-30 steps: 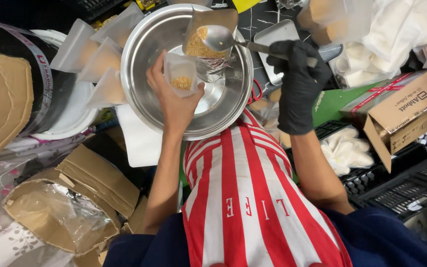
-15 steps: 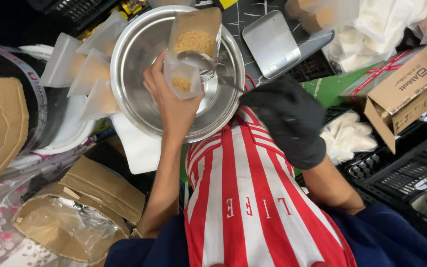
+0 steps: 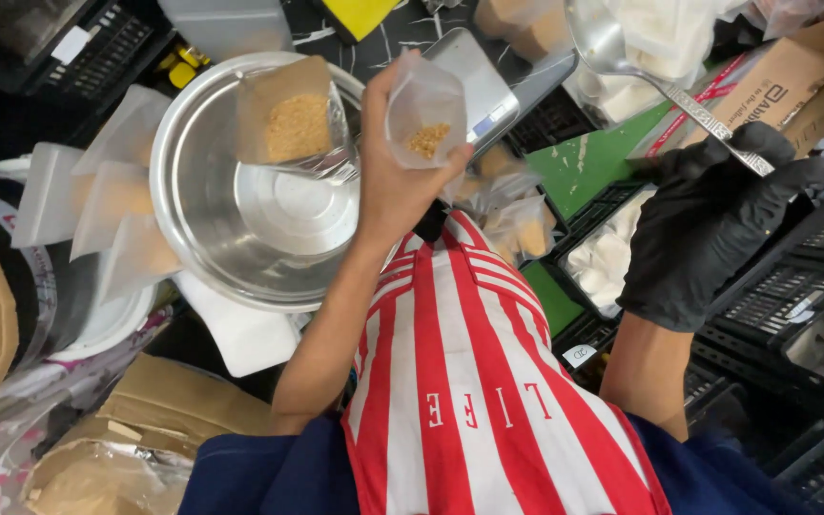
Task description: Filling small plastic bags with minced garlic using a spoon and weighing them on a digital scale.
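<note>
Left hand (image 3: pixel 395 186) grips small pouch (image 3: pixel 425 113); gloved right hand (image 3: pixel 708 224) grips spoon (image 3: pixel 665 84).
Pouch pinched upright above the fingers (brown granules inside); steel bowl (image 3: pixel 193 238) lies left of them.

You have one steel bowl (image 3: pixel 240 238), one metal spoon (image 3: pixel 660 81), one small scale (image 3: pixel 474 81) and one brown pouch of granules (image 3: pixel 288 114) before you. Three filled clear bags (image 3: pixel 112 205) lie left of the bowl, one more small bag (image 3: pixel 424 110) in hand. One black glove (image 3: pixel 708 229).
</note>
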